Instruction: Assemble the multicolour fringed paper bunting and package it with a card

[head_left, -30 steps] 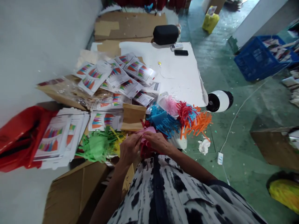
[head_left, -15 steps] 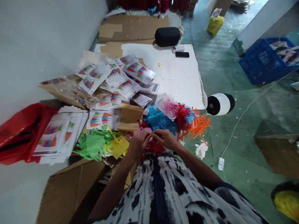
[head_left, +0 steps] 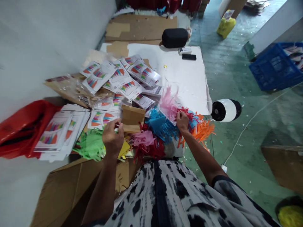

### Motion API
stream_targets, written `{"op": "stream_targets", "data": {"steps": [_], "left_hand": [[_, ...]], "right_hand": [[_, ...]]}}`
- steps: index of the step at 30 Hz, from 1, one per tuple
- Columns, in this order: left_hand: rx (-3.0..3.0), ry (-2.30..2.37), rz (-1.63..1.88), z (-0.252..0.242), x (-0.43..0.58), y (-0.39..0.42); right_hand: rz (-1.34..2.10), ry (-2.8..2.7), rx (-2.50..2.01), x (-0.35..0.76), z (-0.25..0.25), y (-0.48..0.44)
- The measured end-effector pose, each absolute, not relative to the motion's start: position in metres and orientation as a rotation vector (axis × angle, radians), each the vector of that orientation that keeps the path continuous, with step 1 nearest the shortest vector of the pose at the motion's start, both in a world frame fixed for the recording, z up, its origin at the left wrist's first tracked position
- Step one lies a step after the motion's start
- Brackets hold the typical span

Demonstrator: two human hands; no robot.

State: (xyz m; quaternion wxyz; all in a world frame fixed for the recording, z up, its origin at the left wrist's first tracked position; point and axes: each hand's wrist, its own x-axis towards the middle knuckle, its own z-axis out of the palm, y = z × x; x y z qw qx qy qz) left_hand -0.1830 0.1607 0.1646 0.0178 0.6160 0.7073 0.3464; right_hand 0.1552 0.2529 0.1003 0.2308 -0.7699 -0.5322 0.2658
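Previously both hands met over a pink piece in front of the person's body; they have since separated. Reference landmark: the kraft bag (head_left: 133, 117) at the centre of the pile.

Left hand (head_left: 113, 134): moved to just left of the kraft bag and slightly nearer the person. Its fingers are bunched together at the near edge of a printed card (head_left: 103, 118). Whether they actually pinch the card cannot be told.

Right hand (head_left: 182, 119): moved well to the right of the kraft bag. It is closed on the near edge of the pink fringe bundle (head_left: 167, 104), which stands higher and more splayed than half a second ago and is blurred.

The pink piece (head_left: 143, 138) handled earlier now lies released, just right of and nearer than the kraft bag, on red fringe.

Blue fringe (head_left: 159, 124) lies between the kraft bag and the right hand. Orange fringe (head_left: 203, 130) sits beyond that hand. Green fringe (head_left: 91, 145) lies left of the bag, below the left hand.
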Motion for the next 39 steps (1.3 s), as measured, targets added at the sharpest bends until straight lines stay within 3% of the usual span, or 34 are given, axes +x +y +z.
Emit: {"op": "stream_targets", "data": {"steps": [8,15,21,26,29,32,36,39], "left_hand": [[1.877,1.757,0.656,0.106,-0.130,0.088],[1.891,1.640,0.571,0.089,-0.109,0.064],[2.030,1.845,0.475,0.073,-0.114,0.062],[2.090,1.859,0.410,0.055,-0.100,0.079],[1.921,1.947,0.592,0.047,-0.096,0.084],[1.555,2.075,0.993,0.053,-0.114,0.083],[0.884,2.229,1.612,0.088,-0.173,0.078],[0.754,2.265,2.004,0.115,-0.206,0.076]], "right_hand": [[0.649,-1.790,-2.280,0.128,0.065,0.251],[0.614,-1.899,-2.321,0.137,0.082,0.272],[0.369,-1.981,-2.235,0.179,0.102,0.202],[0.535,-2.199,-2.398,0.190,0.071,0.132],[0.564,-2.242,-2.466,0.189,0.060,0.117],[0.483,-2.302,-2.446,0.192,0.068,0.113],[0.343,-2.442,-2.293,0.197,0.089,0.109],[0.394,-2.534,-2.068,0.185,0.096,0.104]]}}
